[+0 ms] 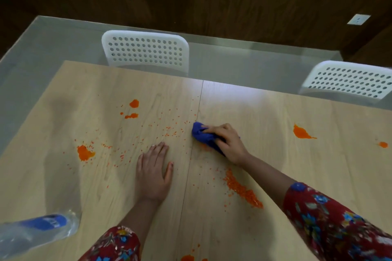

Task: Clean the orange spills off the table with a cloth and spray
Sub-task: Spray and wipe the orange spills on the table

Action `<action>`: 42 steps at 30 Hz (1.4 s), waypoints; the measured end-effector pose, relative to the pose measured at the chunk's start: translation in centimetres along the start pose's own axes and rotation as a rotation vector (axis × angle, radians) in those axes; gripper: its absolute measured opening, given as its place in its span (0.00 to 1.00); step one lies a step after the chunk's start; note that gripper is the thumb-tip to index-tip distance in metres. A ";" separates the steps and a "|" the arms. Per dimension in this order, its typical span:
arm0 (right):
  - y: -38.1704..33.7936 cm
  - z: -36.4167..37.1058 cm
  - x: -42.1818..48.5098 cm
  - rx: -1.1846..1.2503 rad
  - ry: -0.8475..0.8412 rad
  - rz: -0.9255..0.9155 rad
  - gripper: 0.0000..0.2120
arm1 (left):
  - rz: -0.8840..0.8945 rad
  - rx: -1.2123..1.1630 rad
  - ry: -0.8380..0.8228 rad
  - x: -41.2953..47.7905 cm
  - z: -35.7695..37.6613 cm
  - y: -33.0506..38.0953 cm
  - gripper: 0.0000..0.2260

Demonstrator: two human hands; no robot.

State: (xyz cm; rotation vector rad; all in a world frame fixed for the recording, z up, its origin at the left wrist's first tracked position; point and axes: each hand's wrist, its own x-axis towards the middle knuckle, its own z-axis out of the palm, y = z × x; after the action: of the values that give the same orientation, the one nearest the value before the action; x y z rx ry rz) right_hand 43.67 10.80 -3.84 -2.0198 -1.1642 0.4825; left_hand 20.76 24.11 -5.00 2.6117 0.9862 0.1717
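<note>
The blue cloth (203,136) lies bunched on the counter (297,176), just right of the seam running down its middle. The right hand (228,144) grips it, fingers (212,130) curled over the wad and pressing it down. A faint orange smear shows at the cloth's near edge.

The orange spills are spread wide:
- fine crumbs (169,129) scattered just left of the cloth
- a heaped streak (241,190) near and right of it
- a thick blot (84,153) well to the left
- two smaller blots (134,103) farther off on the left
- a splash (301,132) and a dot (383,144) out to the right
- a patch (187,258) at the near edge

The left hand (151,174) rests flat on the counter among the crumbs, its fingers straight and close together, holding nothing. The spray bottle (40,231), clear with a blue label, sits at the near left, well apart from both hands. It is too blurred to tell whether it stands or lies. Two white chairs (146,50) stand beyond the far edge.

The wiping step looks to be in hand, with most of the mess still to clear. The next stroke likely calls for firm pressure and a gathering sweep, so the loose crumbs collect rather than scatter. The thick blots will probably want spray first, which means the free hand reaching for the bottle.
</note>
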 end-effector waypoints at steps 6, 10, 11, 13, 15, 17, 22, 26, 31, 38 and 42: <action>3.0 -3.8 7.8 0.110 0.534 0.524 0.19 | 0.045 0.032 0.018 0.1 0.1 -0.2 0.24; 1.7 -3.7 13.4 -0.182 0.379 0.573 0.18 | 0.041 0.023 0.019 0.1 0.1 -0.2 0.24; 1.1 -3.3 14.6 -0.215 0.310 0.510 0.18 | 0.038 0.017 0.018 0.1 0.1 -0.2 0.24; 0.2 -2.1 16.5 -0.260 0.154 0.373 0.20 | 0.036 0.012 0.015 0.0 0.0 0.0 0.24; -0.7 -0.4 17.6 -0.283 0.013 0.237 0.21 | 0.027 0.014 0.016 0.1 -0.2 0.0 0.24; -2.5 1.2 17.4 -0.257 -0.123 0.103 0.21 | 0.003 0.023 0.024 0.0 -0.3 0.1 0.25; -3.9 3.7 11.9 -0.159 -0.410 -0.091 0.21 | -0.035 0.015 0.040 0.1 -0.2 0.1 0.29; -2.9 1.7 6.7 0.066 -0.469 0.017 0.16 | -0.006 0.000 0.053 0.1 0.0 -0.1 0.27; -1.4 -2.7 8.4 0.239 0.076 0.314 0.14 | 0.011 0.015 0.059 0.1 0.2 -0.1 0.26; -1.4 -0.2 5.2 -0.084 -0.119 0.130 0.18 | 0.018 0.016 0.075 0.3 0.3 -0.1 0.25; -2.2 -0.6 -0.2 0.030 -0.232 0.132 0.17 | 0.027 0.034 0.063 0.3 0.2 -0.1 0.25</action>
State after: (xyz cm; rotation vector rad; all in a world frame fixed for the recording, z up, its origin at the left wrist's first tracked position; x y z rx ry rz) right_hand 42.65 11.07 -1.80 -2.0642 -1.1544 0.8133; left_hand 20.98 24.34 -5.21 2.6664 0.9831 0.2468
